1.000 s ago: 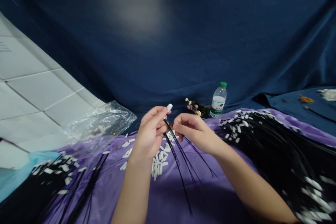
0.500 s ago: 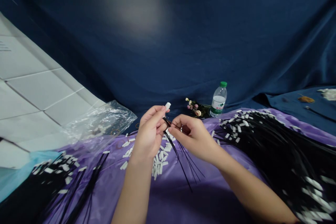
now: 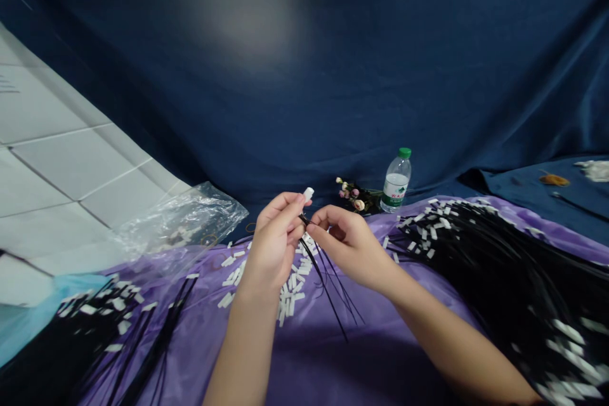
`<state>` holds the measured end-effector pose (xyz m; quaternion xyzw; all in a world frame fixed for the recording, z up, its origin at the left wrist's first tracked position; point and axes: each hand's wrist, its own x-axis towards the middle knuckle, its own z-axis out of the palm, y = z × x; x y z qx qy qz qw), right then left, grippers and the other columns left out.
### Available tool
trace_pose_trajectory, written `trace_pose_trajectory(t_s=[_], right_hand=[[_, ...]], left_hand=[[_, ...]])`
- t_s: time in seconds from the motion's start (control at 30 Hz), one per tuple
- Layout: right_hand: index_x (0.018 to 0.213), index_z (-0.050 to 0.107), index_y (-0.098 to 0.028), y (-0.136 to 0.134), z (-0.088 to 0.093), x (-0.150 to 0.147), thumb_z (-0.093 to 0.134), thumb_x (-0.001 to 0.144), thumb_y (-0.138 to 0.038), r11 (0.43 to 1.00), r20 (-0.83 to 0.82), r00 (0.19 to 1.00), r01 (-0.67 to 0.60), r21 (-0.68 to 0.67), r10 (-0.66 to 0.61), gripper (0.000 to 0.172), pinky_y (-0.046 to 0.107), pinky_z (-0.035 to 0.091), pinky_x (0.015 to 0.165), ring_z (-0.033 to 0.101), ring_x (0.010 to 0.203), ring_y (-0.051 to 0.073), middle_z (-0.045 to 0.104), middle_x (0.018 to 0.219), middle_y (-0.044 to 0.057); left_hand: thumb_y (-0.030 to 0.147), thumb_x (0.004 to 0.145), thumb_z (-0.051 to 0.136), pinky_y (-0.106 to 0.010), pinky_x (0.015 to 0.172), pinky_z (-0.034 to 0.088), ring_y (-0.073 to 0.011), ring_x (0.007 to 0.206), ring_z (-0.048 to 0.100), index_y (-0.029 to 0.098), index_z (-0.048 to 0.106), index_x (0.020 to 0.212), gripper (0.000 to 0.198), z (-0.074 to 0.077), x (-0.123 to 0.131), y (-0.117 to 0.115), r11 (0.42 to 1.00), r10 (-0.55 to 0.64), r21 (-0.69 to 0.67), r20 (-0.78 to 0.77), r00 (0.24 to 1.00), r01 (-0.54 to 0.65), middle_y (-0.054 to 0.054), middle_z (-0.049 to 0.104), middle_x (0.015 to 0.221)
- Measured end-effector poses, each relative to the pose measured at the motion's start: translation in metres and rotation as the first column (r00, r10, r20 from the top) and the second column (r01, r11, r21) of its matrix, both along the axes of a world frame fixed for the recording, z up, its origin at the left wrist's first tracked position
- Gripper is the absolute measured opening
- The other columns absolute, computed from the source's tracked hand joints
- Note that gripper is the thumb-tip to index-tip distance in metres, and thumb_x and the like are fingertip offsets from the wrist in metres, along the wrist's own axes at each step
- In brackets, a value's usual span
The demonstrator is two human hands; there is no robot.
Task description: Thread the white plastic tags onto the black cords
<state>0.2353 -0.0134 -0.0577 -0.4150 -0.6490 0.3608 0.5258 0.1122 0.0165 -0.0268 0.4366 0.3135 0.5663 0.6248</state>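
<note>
My left hand (image 3: 276, 247) pinches a small white connector (image 3: 309, 193) between thumb and forefinger, with black wires running down below it. Close beside it, my right hand (image 3: 345, 238) has its thumb and forefinger pressed together on the black wires (image 3: 328, 288) just under the left fingers. The loose wire ends hang apart and point down over the purple cloth. Behind my left wrist lies a pile of white connectors (image 3: 288, 301) on the cloth. The exact spot where the right fingertips meet the wires is partly hidden.
A large bundle of black wires (image 3: 495, 285) with white ends lies right, another bundle (image 3: 61, 349) left. A clear plastic bag (image 3: 185, 216), dried flowers (image 3: 354, 195) and a water bottle (image 3: 396, 185) stand or lie at the back. Purple cloth (image 3: 371, 361) covers the work surface.
The left hand and the white connector have shifted slightly right. My right fingers are still on the wires, whose hanging ends have swung a little.
</note>
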Motion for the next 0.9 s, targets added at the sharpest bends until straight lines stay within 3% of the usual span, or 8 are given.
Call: trace_pose_trajectory(t_s=[0.2,0.43,0.53,0.7,0.8,0.9], right_hand=[[0.080,0.051,-0.017,0.005,-0.001,0.003,0.053,0.088,-0.027,0.987,-0.125,0.981,-0.153,-0.044,0.146,0.012,0.021,0.028,0.049,0.036,0.055,0.006,0.045,0.069,-0.005],[0.077,0.045,-0.019,0.009,0.002,0.012,0.051,0.090,-0.029,0.926,-0.188,0.921,-0.363,-0.107,0.340,0.018,0.022,0.023,0.047,0.026,0.051,0.006,0.032,0.062,-0.008],[0.077,0.043,-0.019,0.007,0.004,0.016,0.045,0.092,-0.027,0.951,-0.053,0.955,-0.295,-0.092,0.291,0.017,0.022,0.026,0.051,0.029,0.055,0.007,0.034,0.064,-0.007],[0.079,0.040,-0.020,0.000,0.007,0.020,0.044,0.092,-0.020,0.993,0.255,0.966,-0.073,0.091,0.048,0.014,0.024,0.028,0.057,0.036,0.061,0.008,0.041,0.070,-0.005],[0.081,0.042,-0.020,-0.001,0.008,0.020,0.045,0.091,-0.018,0.989,0.297,0.954,-0.012,0.150,-0.033,0.010,0.024,0.027,0.056,0.036,0.060,0.008,0.043,0.069,-0.005],[0.082,0.046,-0.019,0.000,0.009,0.021,0.046,0.091,-0.020,0.990,0.270,0.963,-0.022,0.137,-0.016,0.009,0.023,0.028,0.054,0.037,0.058,0.007,0.044,0.068,-0.005]], left_hand=[[0.024,0.071,0.073,-0.007,0.036,0.018,0.0050,0.041,0.026,0.012,0.062,0.072,0.016,0.000,-0.002,0.001,0.998,-0.052,-0.032,-0.032,0.998,0.051,0.001,0.058,0.073],[0.022,0.069,0.074,-0.009,0.036,0.017,0.0035,0.043,0.026,0.012,0.059,0.071,0.018,0.001,-0.005,0.002,0.987,-0.139,-0.083,-0.044,0.989,0.135,0.003,0.052,0.069],[0.021,0.069,0.074,-0.009,0.036,0.016,0.0029,0.042,0.024,0.012,0.060,0.071,0.017,0.001,-0.004,0.003,0.987,-0.141,-0.080,-0.049,0.989,0.137,0.004,0.047,0.064],[0.021,0.068,0.074,-0.010,0.035,0.016,0.0029,0.041,0.023,0.011,0.061,0.069,0.016,-0.002,0.001,0.003,0.996,-0.086,-0.021,-0.059,0.994,0.085,0.004,0.046,0.062],[0.021,0.069,0.073,-0.010,0.034,0.016,0.0037,0.040,0.023,0.011,0.062,0.069,0.015,-0.002,0.002,0.003,0.998,-0.062,-0.004,-0.058,0.996,0.062,0.003,0.052,0.064],[0.021,0.069,0.073,-0.009,0.034,0.019,0.0039,0.038,0.025,0.012,0.062,0.070,0.014,0.000,0.001,0.003,1.000,-0.026,0.014,-0.045,0.999,0.026,0.002,0.055,0.063]])
